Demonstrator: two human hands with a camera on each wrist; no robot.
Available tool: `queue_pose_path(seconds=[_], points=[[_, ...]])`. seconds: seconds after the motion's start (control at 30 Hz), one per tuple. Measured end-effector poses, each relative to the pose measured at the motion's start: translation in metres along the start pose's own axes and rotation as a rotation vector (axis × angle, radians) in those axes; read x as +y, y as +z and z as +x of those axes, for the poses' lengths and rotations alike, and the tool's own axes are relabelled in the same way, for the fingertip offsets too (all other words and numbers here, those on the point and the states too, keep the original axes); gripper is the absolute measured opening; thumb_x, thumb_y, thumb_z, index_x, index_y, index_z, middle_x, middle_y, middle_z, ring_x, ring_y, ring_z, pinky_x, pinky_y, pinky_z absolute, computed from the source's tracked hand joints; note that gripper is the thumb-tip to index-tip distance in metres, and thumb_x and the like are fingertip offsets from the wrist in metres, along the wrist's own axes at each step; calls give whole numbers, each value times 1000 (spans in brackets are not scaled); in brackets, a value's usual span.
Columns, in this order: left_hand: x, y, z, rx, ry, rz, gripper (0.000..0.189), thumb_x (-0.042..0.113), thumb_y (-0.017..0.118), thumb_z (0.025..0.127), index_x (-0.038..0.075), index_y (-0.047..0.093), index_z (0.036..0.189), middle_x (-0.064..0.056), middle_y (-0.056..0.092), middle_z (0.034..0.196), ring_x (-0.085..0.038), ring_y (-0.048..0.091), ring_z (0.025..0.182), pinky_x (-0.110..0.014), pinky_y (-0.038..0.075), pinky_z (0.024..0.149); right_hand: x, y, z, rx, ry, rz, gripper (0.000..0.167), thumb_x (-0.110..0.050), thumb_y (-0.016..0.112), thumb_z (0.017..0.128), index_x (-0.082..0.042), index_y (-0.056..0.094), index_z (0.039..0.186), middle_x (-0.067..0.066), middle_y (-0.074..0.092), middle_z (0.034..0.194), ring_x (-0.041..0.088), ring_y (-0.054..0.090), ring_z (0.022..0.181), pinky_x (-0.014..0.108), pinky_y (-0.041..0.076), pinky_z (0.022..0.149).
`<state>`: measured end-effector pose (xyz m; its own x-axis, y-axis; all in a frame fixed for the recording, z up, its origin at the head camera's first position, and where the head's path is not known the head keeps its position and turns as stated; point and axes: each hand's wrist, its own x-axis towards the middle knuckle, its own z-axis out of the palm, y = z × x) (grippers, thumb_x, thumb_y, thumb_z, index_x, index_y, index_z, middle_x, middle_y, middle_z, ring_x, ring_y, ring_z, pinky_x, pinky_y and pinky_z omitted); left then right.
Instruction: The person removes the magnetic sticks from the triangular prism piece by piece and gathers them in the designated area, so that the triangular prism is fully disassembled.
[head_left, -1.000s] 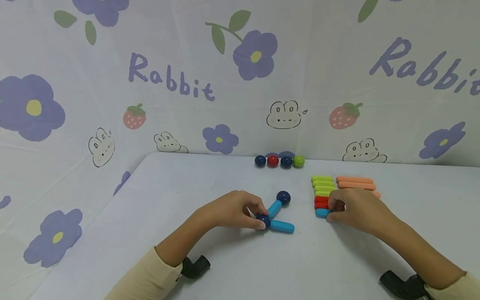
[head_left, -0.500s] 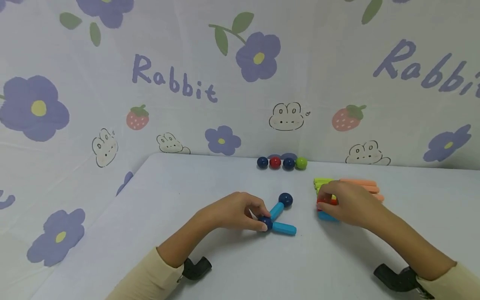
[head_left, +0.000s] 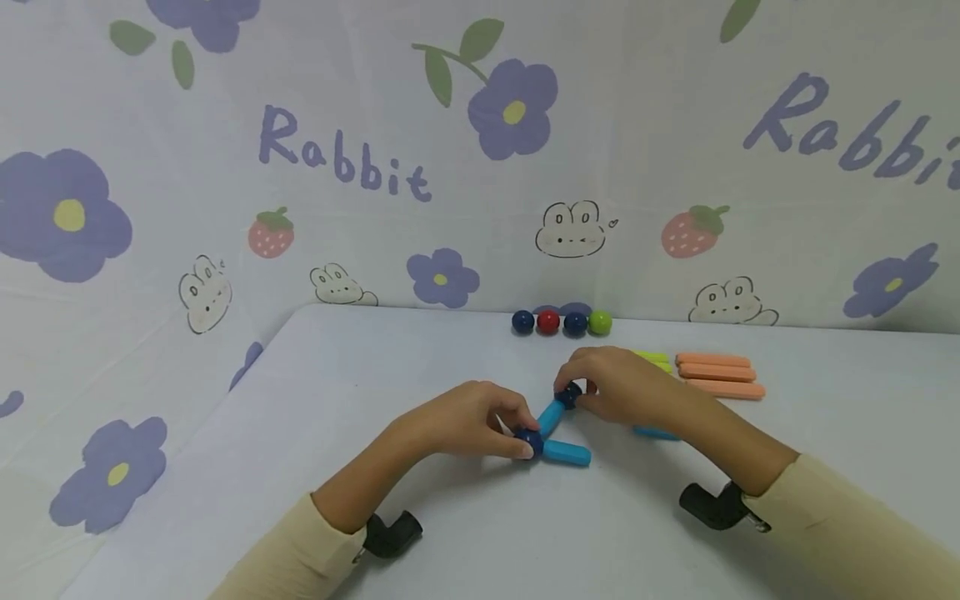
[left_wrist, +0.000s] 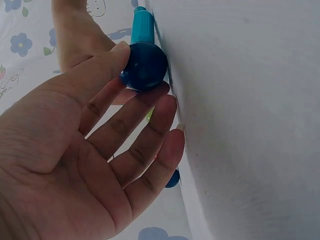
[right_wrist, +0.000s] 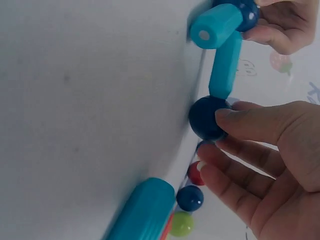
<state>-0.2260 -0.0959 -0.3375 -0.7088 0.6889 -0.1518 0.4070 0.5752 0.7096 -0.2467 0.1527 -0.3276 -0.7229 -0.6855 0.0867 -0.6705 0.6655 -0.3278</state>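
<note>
My left hand pinches a glossy dark blue ball between thumb and fingers. Two light blue sticks join this ball in a V: one stick runs away from me to a second dark blue ball, the other stick points right with its far end free. My right hand holds that second ball between thumb and fingertips, its remaining fingers spread loosely in the right wrist view. The joined pieces lie low at the white tabletop.
Behind, a row of balls in dark blue, red and green lines the table's back edge. To the right lie orange sticks, lime sticks and a blue stick, partly covered by my right arm. A patterned cloth hangs behind.
My right hand has left the pile of sticks, moved left and taken hold of the far dark blue ball. The left hand keeps its grip in the same place.
</note>
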Motion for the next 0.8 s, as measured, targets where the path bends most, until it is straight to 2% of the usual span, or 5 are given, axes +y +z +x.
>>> queue_pose_path(seconds=[0.3,0.43,0.57,0.67,0.8], points=[[1,-3,0,-5,12,-4,15,23,79,89,22,74,103,13,71,94,-10,68,87,-25,55,76,3,0,14,-22,17,46,20,1,75,84,-11,77,101,2,69,98,14,59,77,33,55,74],[0,-2,1,-2,11,-16,15,22,80,88,21,74,103,13,71,93,-10,68,86,-25,55,76,5,9,18,-61,19,-17,14,-3,75,86,-16,76,91,-3,62,87,15,55,78,34,53,74],[-1,0,1,-7,15,-21,15,22,80,88,22,75,102,13,71,93,-9,67,86,-25,54,78,7,15,16,-67,33,-69,11,-6,76,87,-18,76,86,-5,60,83,14,55,78,34,54,74],[-1,1,1,-6,15,-13,15,22,80,88,22,74,102,14,71,93,-8,67,86,-25,54,78,10,12,15,-87,42,-52,11,-6,77,87,-17,76,88,-5,62,85,15,57,82,38,55,80],[0,0,0,-2,19,-3,14,22,80,88,23,74,101,14,71,93,-8,67,87,-24,54,79,14,2,16,-157,58,4,15,-6,75,89,-13,77,101,0,67,97,21,61,95,46,53,91]])
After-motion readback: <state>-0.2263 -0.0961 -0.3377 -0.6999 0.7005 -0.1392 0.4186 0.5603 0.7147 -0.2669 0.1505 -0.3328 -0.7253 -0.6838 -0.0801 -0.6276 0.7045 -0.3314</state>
